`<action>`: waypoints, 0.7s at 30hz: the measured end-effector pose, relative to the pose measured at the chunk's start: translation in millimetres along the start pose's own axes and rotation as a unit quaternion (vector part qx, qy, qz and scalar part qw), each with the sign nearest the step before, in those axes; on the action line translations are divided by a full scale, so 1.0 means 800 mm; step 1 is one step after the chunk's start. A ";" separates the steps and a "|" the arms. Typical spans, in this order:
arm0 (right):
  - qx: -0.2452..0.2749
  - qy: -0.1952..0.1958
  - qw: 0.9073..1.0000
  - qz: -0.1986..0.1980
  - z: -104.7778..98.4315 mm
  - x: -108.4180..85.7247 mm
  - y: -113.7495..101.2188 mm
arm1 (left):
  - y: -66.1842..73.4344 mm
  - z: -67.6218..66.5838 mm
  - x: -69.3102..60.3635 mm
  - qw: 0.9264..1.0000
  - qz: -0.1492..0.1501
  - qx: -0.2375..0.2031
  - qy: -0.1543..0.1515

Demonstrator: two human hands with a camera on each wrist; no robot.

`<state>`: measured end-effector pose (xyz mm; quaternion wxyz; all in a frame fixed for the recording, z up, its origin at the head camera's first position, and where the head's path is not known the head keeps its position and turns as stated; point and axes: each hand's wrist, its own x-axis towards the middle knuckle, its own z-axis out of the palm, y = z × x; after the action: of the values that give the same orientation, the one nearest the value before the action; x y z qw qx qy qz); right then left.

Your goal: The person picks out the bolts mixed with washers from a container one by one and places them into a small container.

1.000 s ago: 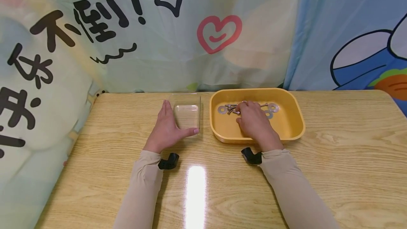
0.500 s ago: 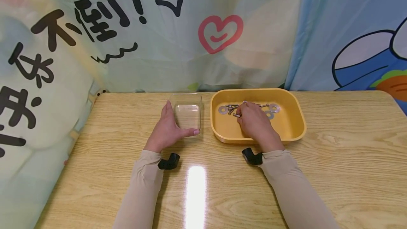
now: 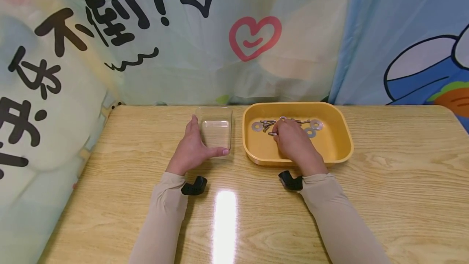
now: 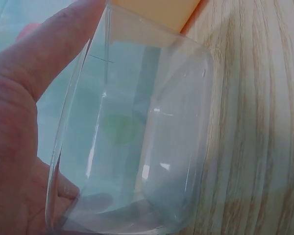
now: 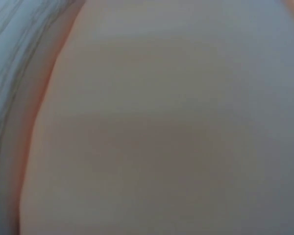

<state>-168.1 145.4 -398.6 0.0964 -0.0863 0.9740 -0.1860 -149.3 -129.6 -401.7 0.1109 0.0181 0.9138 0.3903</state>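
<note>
A clear plastic box (image 3: 216, 133) sits on the wooden table. My left hand (image 3: 190, 150) rests against it, with straight fingers along its left side and the thumb stretched across its front. In the left wrist view the thumb (image 4: 54, 44) lies along the rim of the box. To the right stands a yellow tray (image 3: 340, 146), and my right hand (image 3: 294, 139) reaches down into it. A small silver screw (image 3: 272, 133) sticks out from between its thumb and fingers, which pinch it. The fingertips are largely hidden behind the hand. The right wrist view is too blurred to show them.
More screws (image 3: 267, 123) lie loose in the tray by the right hand, with several flat washers, one washer (image 3: 257, 126) at the left and another washer (image 3: 316, 124) at the right. A printed cloth backdrop (image 3: 176, 80) hangs behind the table (image 3: 395, 166).
The right fingers have closed in on a screw at the near side of the pile, and it has shifted and turned slightly. The left hand and clear box stay in place.
</note>
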 end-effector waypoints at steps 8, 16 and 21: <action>0.004 0.026 0.999 -0.022 -0.001 -0.003 0.001 | 0.002 -0.002 0.000 1.000 -0.001 0.006 -0.004; 0.022 0.055 0.998 -0.022 -0.001 -0.003 0.000 | 0.002 -0.003 0.000 1.000 -0.004 0.000 -0.003; 0.031 0.064 0.997 -0.014 -0.005 -0.005 -0.002 | 0.001 -0.002 0.002 1.000 -0.004 -0.001 -0.001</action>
<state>-165.0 146.0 -394.0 0.0340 -0.0849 0.9706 -0.2226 -150.9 -129.6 -400.4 0.1134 0.0144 0.9133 0.3910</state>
